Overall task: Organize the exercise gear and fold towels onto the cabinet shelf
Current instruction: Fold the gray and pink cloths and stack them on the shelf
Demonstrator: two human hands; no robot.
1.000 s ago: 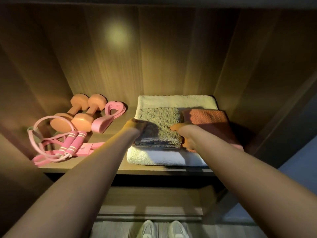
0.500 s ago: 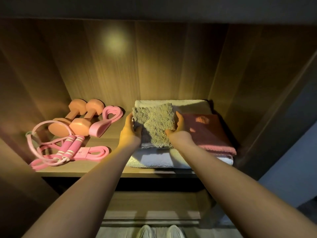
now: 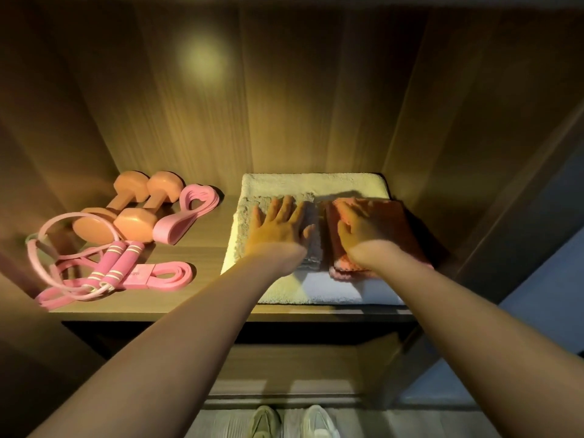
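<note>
A large folded white towel (image 3: 316, 181) lies on the right half of the wooden cabinet shelf (image 3: 196, 251). On top of it sit a small folded grey towel (image 3: 311, 248) and, to its right, a folded pink towel (image 3: 407, 222). My left hand (image 3: 279, 226) presses flat on the grey towel with fingers spread. My right hand (image 3: 363, 229) lies flat on the pink towel. On the shelf's left are two orange dumbbells (image 3: 126, 216), a pink resistance band (image 3: 186, 216) and a pink jump rope (image 3: 113, 270).
A flat pink strap (image 3: 164, 276) lies beside the jump rope handles. The cabinet's side walls and back panel (image 3: 284, 105) close in the shelf. A lower shelf (image 3: 284, 374) and my shoes (image 3: 290, 422) on the floor show below.
Both hands left the sides of the grey towel. The left hand now lies flat on it and the right hand has shifted onto the pink towel.
</note>
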